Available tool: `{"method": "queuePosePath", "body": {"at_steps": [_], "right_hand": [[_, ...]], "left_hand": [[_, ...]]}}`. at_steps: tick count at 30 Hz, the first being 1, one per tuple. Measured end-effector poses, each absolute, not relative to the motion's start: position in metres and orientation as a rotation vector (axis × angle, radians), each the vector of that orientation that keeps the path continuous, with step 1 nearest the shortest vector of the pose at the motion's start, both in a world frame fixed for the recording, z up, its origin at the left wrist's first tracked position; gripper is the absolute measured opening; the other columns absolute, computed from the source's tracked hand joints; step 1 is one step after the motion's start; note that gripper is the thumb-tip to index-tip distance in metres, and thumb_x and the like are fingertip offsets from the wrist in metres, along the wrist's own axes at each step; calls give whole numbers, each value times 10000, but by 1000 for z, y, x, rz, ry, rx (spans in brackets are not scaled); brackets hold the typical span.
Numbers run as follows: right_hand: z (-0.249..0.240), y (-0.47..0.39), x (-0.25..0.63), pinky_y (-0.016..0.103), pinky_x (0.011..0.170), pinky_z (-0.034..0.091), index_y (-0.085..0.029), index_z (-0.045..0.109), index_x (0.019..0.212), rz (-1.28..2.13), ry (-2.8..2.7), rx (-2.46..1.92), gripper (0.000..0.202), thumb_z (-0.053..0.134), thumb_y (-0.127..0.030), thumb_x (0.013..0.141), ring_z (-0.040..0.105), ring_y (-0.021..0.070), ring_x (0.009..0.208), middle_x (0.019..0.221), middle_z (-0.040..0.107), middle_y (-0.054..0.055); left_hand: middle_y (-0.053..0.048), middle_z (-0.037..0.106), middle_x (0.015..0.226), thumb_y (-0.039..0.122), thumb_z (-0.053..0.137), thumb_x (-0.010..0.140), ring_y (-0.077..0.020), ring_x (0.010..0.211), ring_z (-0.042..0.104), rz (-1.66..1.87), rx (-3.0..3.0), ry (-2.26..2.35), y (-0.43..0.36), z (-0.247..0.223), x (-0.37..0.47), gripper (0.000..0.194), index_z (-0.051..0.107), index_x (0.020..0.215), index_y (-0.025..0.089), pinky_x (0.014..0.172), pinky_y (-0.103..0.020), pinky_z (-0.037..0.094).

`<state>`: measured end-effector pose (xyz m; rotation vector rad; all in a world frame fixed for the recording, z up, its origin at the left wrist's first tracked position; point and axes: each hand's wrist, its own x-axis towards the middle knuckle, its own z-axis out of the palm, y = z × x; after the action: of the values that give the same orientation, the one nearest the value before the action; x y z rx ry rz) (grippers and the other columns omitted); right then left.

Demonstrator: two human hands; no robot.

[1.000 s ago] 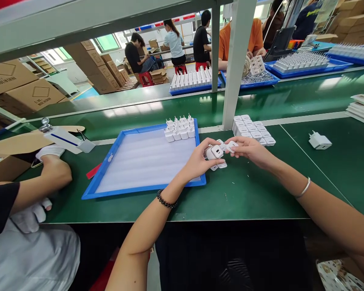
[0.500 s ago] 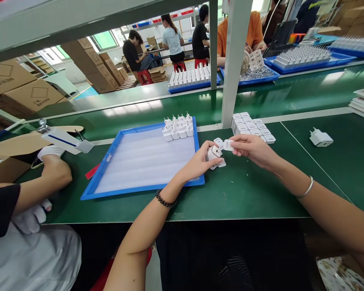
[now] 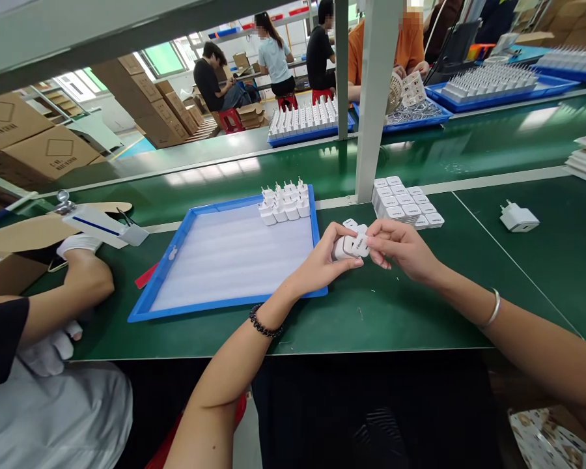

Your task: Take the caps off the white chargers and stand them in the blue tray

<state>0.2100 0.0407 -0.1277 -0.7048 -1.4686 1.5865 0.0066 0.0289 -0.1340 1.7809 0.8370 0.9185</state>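
Just right of the blue-rimmed plastic tray (image 3: 149,296), the left hand (image 3: 317,259) curls around a white, block-shaped plastic charger (image 3: 340,248), thumb below and forefinger above, parted only by the thickness of what they grip. Opposite, the right hand (image 3: 403,249) pinches a small white rounded-square plate (image 3: 360,245) with dark print at its edge, thumb and forefinger nearly together, the other fingers loosely bent underneath. That plate overlaps the front of the charger in this view; whether the two touch, I cannot tell. Close behind them is another pale flat piece (image 3: 350,223), partly hidden.

At the tray's far right corner stands a compact block of white plugs (image 3: 284,205), pins upward, on the pale lining. Beyond the right hand, near the foot of the whitish metal post (image 3: 368,111), neat stacks of white printed plates (image 3: 407,202) sit on the green tabletop (image 3: 420,319). Well apart to the right, a single white two-pin adapter (image 3: 519,217) lies on its side. Leftward, a co-worker's white-gloved hand (image 3: 79,243) rests beside a pale box-shaped device (image 3: 102,225).
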Motion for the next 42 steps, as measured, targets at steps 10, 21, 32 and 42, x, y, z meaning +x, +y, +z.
{"method": "queuePosePath", "body": {"at_steps": [10, 21, 32, 42], "right_hand": [[-130, 39, 207, 210, 416, 349, -180, 581, 767, 1700, -1456, -646, 353, 765, -476, 823, 492, 86, 427, 523, 604, -24], [-129, 34, 206, 236, 457, 375, -195, 605, 774, 1600, -1480, -694, 339, 748, -495, 839, 499, 99, 447, 525, 605, -23], [-130, 22, 202, 255, 485, 434, -214, 644, 894, 1279, -1545, -747, 251, 717, -454, 884, 533, 117, 492, 540, 577, -34], [-129, 21, 201, 234, 478, 456, -201, 640, 918, 1260, -1531, -706, 203, 715, -388, 895, 538, 108, 485, 521, 585, -41]], "left_hand": [[-27, 486, 1033, 515, 745, 815, -154, 908, 528, 912, 1737, 776, 22, -129, 11, 491, 448, 1072, 220, 804, -281, 455], [-37, 529, 1053, 495, 743, 825, -167, 913, 560, 930, 1726, 772, 19, -130, 13, 480, 435, 1078, 228, 794, -296, 470], [-53, 551, 1109, 510, 738, 825, -185, 966, 585, 952, 1694, 791, 16, -130, 16, 481, 430, 1069, 232, 821, -313, 494], [-39, 551, 1085, 415, 747, 842, -158, 929, 590, 985, 1663, 723, 16, -132, 17, 435, 434, 1075, 223, 771, -273, 480]]}}
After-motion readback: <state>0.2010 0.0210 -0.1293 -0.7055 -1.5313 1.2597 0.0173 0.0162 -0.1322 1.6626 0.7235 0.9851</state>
